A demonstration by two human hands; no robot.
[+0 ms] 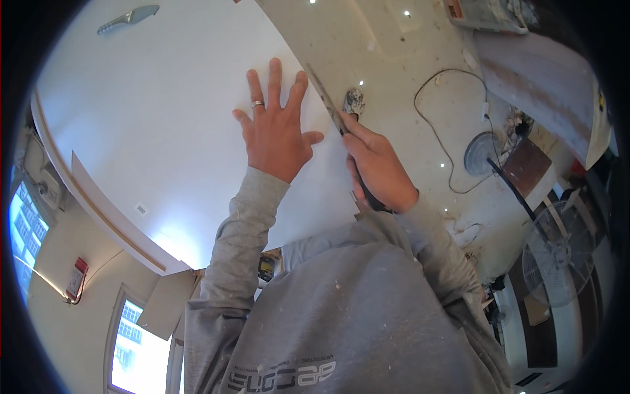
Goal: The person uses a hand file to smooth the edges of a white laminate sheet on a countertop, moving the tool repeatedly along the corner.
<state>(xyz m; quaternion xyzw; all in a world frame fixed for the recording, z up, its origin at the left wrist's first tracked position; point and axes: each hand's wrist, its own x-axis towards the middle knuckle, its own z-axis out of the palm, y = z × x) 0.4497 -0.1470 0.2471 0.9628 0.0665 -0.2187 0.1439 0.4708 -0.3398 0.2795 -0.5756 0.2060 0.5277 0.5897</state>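
Note:
My left hand (279, 131) lies with its fingers spread on a large white panel (164, 131). There is a ring on one finger. Close by on its right, my right hand (382, 167) is closed round the dark handle of a long, narrow file (326, 98). The file's blade runs along the panel's right edge, pointing away from me. Whether blade and edge touch is hard to make out. Farther off, at the far left of the panel, lies a grey cutter knife (128, 19).
On the floor at the right are a cable (420, 98), the round base (482, 153) of a standing fan (561, 253) and a brown board (527, 165). A wrapped bundle (354, 100) lies beyond my right hand. A wooden strip (98, 197) borders the panel's left side.

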